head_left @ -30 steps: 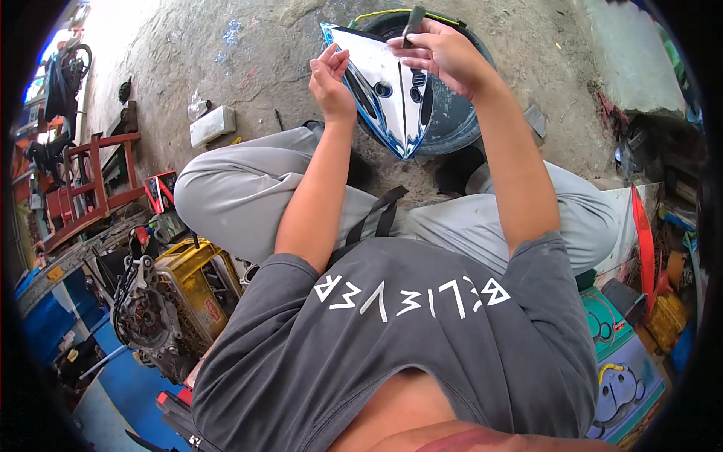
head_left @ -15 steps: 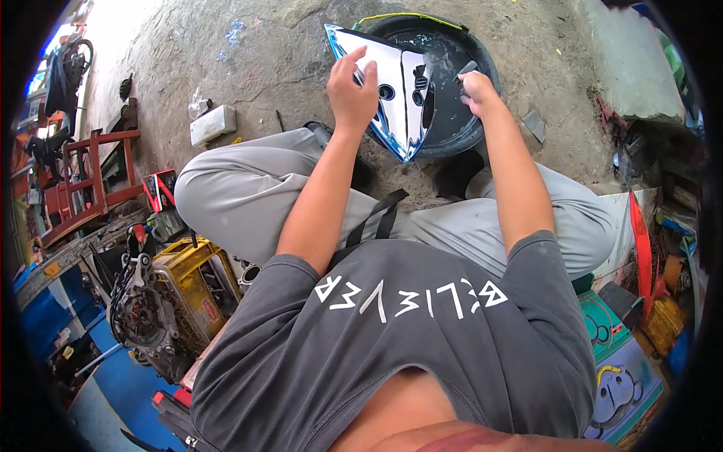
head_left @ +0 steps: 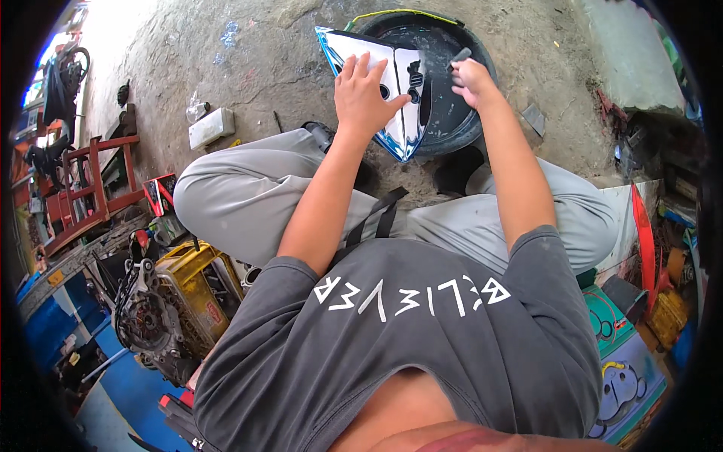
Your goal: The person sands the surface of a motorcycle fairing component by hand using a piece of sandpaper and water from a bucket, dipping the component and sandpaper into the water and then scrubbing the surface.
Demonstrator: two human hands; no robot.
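A pointed white motorcycle fairing panel [head_left: 407, 66] with blue edges and a dark centre line leans over the left part of a round black basin [head_left: 453, 117]. My left hand [head_left: 365, 94] lies on the panel's left half, fingers spread, its thumb reaching across the centre line near a round hole. Over the right side of the basin, apart from the panel, my right hand [head_left: 473, 81] pinches a small dark grey flat piece [head_left: 461, 56]. What that piece is cannot be made out. Specks and wet-looking streaks show on the basin's inside.
A yellow-green strip [head_left: 407, 13] runs along the basin's far rim. On the concrete floor lie a white box [head_left: 212, 129] at left and a grey flat piece [head_left: 534, 119] at right. An engine part [head_left: 147, 313] and a yellow crate [head_left: 197, 294] stand left of my legs.
My left hand has spread out and turned across the panel, with the thumb now over its middle. The panel has shifted slightly left. My right hand has moved a little up and left.
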